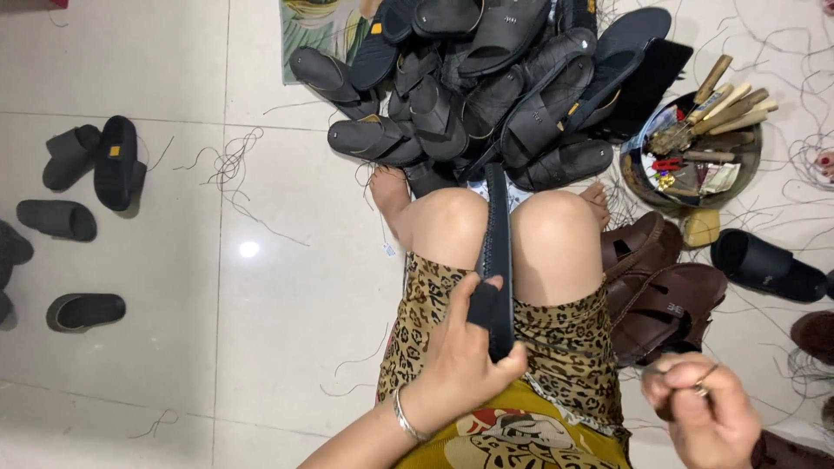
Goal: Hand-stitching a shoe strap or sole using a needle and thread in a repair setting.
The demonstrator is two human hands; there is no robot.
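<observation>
Hands: left (465, 360) grips black sole (497, 252) | right (699, 417) perhaps pinches thread | sandal pile (486, 78) ahead

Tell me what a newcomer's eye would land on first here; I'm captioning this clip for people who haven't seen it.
First, the big pile of black sandals heaped on the tiled floor at top centre. Next, the black sandal clamped on edge between the person's knees, gripped by the left hand, while the right hand pinches something small at lower right. A round tray of wooden-handled tools sits at upper right.
</observation>
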